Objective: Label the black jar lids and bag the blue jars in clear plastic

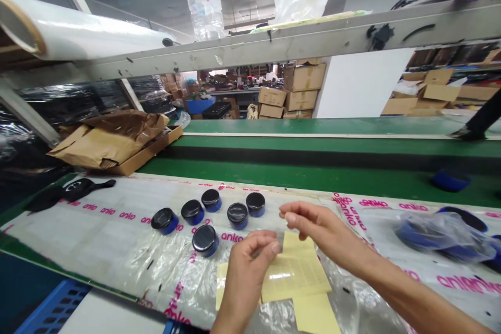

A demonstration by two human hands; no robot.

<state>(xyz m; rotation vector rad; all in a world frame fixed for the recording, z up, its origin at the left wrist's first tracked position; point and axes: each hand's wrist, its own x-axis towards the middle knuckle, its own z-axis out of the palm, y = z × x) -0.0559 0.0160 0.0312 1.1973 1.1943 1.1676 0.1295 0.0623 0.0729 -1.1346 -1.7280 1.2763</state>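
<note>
Basically, yellow sheets (295, 276) beneath two bare hands (248, 266), fingers curled.

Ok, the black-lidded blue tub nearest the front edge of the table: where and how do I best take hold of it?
I'd pinch the tub by opposite sides of its blue wall, coming down from above and slightly from the front. It's short, round and lid-up, with open sheeting in front; the neighbouring tubs stand behind it, to either side.

Bare hands (245, 271) (315, 222), bare wrists (338, 237), bare forearms (407, 292)
</note>
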